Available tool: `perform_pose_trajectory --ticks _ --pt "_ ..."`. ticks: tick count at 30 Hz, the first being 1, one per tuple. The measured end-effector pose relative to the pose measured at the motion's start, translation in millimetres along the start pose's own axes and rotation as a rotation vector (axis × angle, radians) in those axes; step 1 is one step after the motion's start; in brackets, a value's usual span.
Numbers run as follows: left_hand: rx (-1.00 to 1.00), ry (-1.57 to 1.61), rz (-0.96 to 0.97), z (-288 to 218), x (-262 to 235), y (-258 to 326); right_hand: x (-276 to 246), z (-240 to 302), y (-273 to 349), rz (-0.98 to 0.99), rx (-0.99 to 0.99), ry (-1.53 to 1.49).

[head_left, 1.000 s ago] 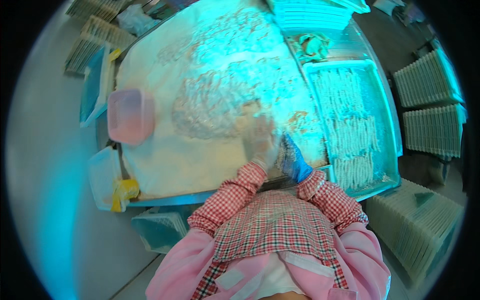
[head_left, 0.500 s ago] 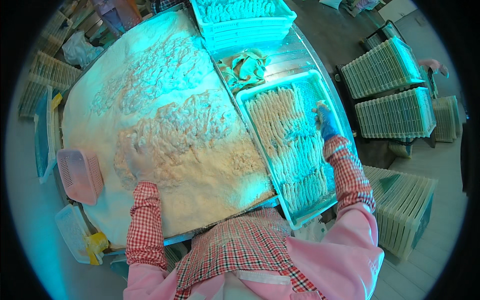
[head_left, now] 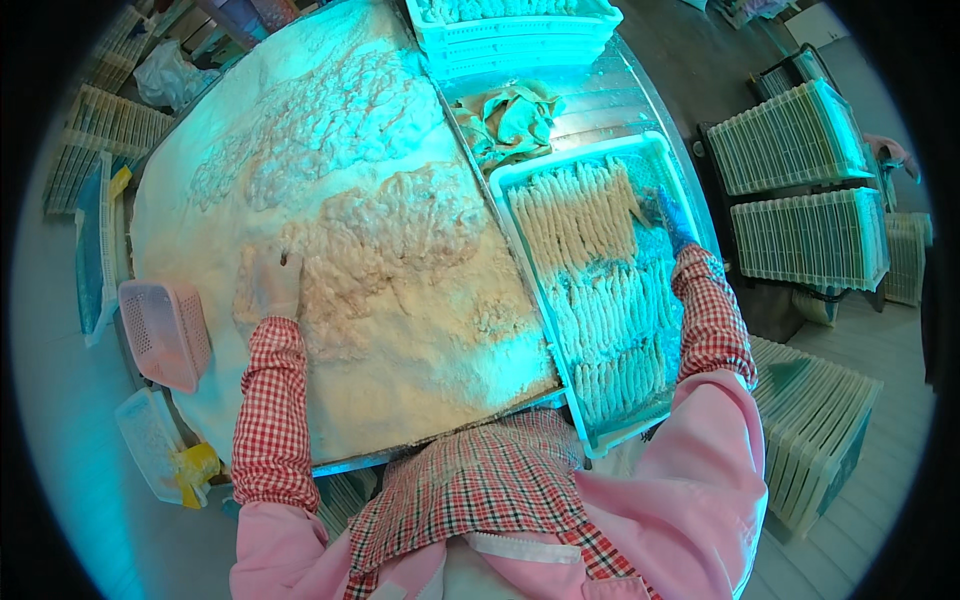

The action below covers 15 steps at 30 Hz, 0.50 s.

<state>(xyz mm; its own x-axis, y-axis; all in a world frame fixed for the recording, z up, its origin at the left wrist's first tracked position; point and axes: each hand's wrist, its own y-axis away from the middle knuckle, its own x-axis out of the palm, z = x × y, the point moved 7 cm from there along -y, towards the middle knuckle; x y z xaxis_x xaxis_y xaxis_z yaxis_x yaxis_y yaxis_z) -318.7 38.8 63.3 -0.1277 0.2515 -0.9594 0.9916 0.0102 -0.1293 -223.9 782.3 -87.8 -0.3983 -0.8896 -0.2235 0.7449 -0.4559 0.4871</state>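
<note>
My left hand [head_left: 277,284], in a pale glove dusted with white powder, rests at the left edge of a heap of wet-looking, floury strips [head_left: 390,235]. Its fingers look curled together; what they grip, if anything, is hidden. My right hand [head_left: 676,218], blue-gloved, is at the far right part of a white tray [head_left: 556,352]. Its closed fingers are on the slanted end strip [head_left: 636,208] of the far row. Several rows of powder-coated strips [head_left: 600,305] lie side by side in the tray.
White powder [head_left: 400,400] covers the table. A pink basket [head_left: 165,335] stands at its left edge. Beyond the tray are a crumpled cloth [head_left: 515,122] and stacked white trays [head_left: 515,45]. More trays [head_left: 790,135] stand in racks on the right.
My right hand has moved from above the tray down to the right end of the far row. My left hand has drawn slightly away from the heap. The view has shifted a little.
</note>
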Motion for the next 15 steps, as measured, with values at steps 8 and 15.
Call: perform_pose_trajectory --ticks 8,15 --pt "0.105 0.384 -0.060 -3.4 -20.3 99.6 3.8 -8.4 48.7 -0.235 -0.153 0.329" --pt "0.495 0.310 0.174 15.1 -32.3 234.6 213.1 74.1 235.6 0.302 -0.405 -0.085"
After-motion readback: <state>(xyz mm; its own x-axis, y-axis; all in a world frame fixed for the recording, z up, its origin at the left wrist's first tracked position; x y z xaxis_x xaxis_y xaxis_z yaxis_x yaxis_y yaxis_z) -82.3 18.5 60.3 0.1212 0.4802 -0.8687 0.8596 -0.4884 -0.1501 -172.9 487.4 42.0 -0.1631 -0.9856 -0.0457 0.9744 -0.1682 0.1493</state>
